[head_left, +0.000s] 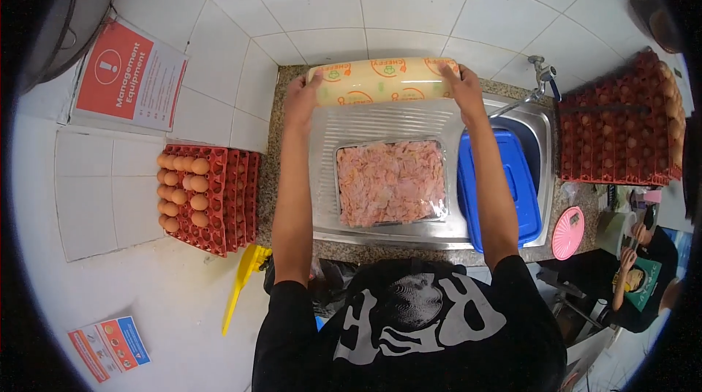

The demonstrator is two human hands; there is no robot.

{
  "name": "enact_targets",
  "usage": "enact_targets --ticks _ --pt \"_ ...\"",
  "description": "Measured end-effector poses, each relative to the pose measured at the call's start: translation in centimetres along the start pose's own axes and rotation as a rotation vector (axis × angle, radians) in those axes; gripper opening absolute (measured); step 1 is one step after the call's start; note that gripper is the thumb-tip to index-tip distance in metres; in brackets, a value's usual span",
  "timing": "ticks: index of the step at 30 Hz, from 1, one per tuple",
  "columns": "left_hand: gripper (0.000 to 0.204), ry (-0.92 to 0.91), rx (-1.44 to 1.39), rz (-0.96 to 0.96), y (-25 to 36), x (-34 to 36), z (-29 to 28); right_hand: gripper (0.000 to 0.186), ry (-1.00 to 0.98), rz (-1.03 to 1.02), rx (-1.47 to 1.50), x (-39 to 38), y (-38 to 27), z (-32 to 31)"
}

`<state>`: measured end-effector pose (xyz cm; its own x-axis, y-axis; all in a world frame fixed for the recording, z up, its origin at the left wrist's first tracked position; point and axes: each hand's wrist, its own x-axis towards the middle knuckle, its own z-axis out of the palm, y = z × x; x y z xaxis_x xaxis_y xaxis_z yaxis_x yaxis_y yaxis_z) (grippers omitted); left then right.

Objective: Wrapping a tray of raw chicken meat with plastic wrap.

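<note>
The cling-film roll, a pale yellow cylinder printed in orange and green, is held level above the far part of the steel drainboard, near the tiled wall. The left hand is clamped on its left end and the right hand on its right end, so the two hands are well apart. Nearer the person, a rectangular tray filled with pale pink chopped raw meat sits on the drainboard. To its right, under the right forearm, a blue plastic lid lies partly across the sink basin, with a metal tap behind. Farther right stand stacked red egg trays, with a pink ribbed round dish nearer the person. On the far left, another stack of red egg trays bears brown eggs beside a yellow long-handled utensil. A co-worker in a dark shirt is at the right rim.
</note>
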<state>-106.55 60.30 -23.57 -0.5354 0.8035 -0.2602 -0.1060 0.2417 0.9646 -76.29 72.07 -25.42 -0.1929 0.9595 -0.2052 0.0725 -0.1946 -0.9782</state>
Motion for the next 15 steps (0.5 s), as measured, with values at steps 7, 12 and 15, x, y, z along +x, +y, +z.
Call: enact_targets --ticks 7,12,15 --pt "0.029 -0.088 -0.111 -0.063 3.3 -13.1 -4.2 0.037 -0.068 0.008 0.027 -12.5 -4.2 -2.9" --pt "0.029 -0.06 0.041 -0.325 1.4 -25.0 -6.5 0.034 -0.087 0.166 -0.028 -24.5 -1.7 -4.8" --pt "0.028 -0.101 0.038 -0.411 -4.2 -29.1 -8.4 0.034 -0.085 0.278 0.07 -29.6 3.4 -5.7"
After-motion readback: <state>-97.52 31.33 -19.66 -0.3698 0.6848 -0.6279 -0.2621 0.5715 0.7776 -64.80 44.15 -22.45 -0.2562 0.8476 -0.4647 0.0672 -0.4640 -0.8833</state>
